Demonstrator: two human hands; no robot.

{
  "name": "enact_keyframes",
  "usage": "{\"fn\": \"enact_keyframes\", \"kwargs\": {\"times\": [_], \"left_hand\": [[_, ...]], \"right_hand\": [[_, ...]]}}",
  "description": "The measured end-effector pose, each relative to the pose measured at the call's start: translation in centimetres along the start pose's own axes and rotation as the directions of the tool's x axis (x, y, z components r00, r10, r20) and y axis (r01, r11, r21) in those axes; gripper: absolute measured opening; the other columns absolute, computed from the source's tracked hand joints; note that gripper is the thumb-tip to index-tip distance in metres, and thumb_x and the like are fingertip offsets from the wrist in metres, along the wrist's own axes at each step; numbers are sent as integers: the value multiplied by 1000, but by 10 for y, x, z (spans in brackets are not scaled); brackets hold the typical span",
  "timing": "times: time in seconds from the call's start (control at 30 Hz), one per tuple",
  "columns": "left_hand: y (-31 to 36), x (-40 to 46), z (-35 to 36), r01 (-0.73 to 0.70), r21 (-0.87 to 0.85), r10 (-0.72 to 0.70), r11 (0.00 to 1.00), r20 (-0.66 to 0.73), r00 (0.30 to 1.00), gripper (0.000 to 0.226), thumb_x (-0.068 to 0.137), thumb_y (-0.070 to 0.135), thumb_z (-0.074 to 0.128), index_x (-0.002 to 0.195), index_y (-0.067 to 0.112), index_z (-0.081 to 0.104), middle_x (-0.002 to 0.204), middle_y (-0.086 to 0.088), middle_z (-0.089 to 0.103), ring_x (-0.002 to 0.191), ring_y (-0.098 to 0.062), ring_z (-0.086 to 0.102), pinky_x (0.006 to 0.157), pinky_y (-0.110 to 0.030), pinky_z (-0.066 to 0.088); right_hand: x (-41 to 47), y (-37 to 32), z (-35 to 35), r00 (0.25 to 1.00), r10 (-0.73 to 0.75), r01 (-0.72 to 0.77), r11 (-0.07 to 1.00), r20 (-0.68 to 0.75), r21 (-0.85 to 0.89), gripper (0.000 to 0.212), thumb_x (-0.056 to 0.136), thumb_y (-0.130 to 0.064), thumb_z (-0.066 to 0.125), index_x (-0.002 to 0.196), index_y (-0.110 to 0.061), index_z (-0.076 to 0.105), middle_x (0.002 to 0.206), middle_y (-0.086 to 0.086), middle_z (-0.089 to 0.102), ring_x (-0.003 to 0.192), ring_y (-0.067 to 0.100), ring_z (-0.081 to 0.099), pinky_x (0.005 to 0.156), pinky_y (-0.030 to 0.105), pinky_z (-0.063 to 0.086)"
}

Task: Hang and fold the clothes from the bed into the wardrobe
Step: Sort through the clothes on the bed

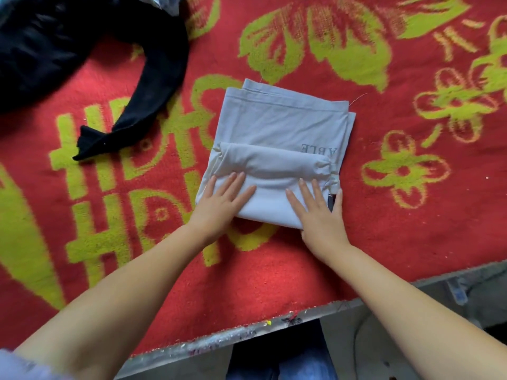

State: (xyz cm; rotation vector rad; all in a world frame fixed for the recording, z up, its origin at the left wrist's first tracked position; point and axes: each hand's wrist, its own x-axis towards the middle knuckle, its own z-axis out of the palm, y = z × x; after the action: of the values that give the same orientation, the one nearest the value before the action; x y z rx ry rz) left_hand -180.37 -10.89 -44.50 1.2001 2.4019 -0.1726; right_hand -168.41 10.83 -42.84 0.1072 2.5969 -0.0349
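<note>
While a black garment (90, 61) lies crumpled at the far left, well apart, nothing stands between the hands and the folded grey garment (277, 149) on the red-and-green blanket (274, 270). Its long axis runs away from the person — hem edges at the far end, a rolled ridge crosswise near the hands. Left hand (222, 201) and right hand (318, 212) press flat on its near end, fingers straight.

Bed under a red blanket (274, 270).
Yellow-green flowers and characters pattern it; grey floor (384, 338) shows past its near edge.
</note>
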Motion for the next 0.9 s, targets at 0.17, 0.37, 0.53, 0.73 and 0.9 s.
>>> {"fn": "enact_keyframes", "kwargs": {"times": [0.17,0.37,0.53,0.73,0.9], "left_hand": [[14,-9,-40,-24,-31,28,999,153,988,58,94,7,38,148,25,29,149,-16,34,137,-31,34,108,-37,31],[-18,-11,-117,80,-577,202,813,407,891,3,73,12,49,75,13,51,69,4,49,67,-14,46,59,-31,32],[-64,11,-104,416,-873,-117,256,399,909,9,91,25,62,92,17,65,83,7,61,78,-9,54,66,-24,42],[-25,31,-28,275,-961,-751,-38,209,626,18,97,31,49,88,17,52,83,3,56,73,-9,50,63,-21,38],[-7,40,-13,248,-928,-841,278,-111,530,20,100,27,44,91,9,44,73,-4,51,67,-27,48,57,-34,24]], "right_hand": [[-10,13,-37,977,-159,132,975,144,179,70,89,0,39,152,-27,22,160,0,15,148,28,5,117,47,3],[-6,67,-117,875,-350,105,812,334,575,26,81,1,46,64,-19,46,61,-13,47,57,2,42,50,17,31],[49,83,-107,997,76,-62,458,31,887,14,91,-20,61,103,-13,66,87,-6,62,81,7,54,70,24,42],[69,50,-44,896,441,-297,514,49,805,32,95,-37,48,111,-9,47,104,14,62,99,35,58,71,36,37],[63,46,-28,789,609,-339,544,-83,767,26,101,-33,36,107,-9,44,101,26,63,93,45,58,65,39,31]]}}
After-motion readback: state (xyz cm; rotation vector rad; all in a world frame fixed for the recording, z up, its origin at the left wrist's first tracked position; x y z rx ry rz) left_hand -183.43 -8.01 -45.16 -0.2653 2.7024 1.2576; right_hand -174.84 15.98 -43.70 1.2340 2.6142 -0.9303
